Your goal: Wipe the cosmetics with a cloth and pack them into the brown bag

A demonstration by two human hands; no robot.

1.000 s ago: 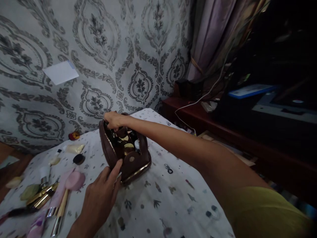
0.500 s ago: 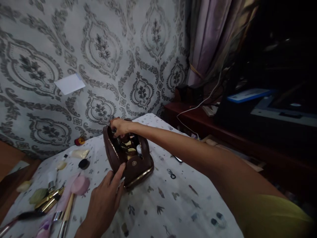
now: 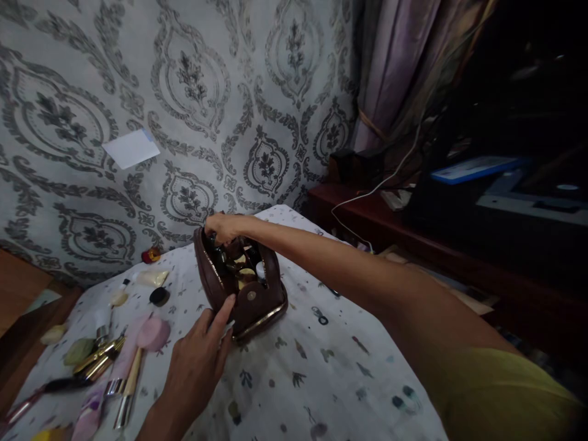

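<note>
A dark brown zippered bag (image 3: 260, 312) stands open on the patterned white cloth, with gold-coloured items (image 3: 245, 277) and a white-capped item (image 3: 261, 270) inside. My right hand (image 3: 223, 228) reaches over to the bag's far left corner; its fingertips dip inside the opening, and what they touch is hidden. My left hand (image 3: 199, 355) rests at the bag's near left side, the index finger touching the front near the round snap. Something small and pale shows between the fingers of this hand, too unclear to name.
Left on the cloth (image 3: 275, 392) lie a pink sponge (image 3: 153, 333), a black lid (image 3: 158, 296), brushes, gold tubes (image 3: 98, 361) and a cream tube (image 3: 152, 278). Patterned wall behind; red-brown shelf (image 3: 349, 205) with a white cable at right.
The view has shifted slightly, so the scene sits a little differently in the frame. My right hand's fingers have dipped slightly further into the bag. My left hand stays at the bag's front.
</note>
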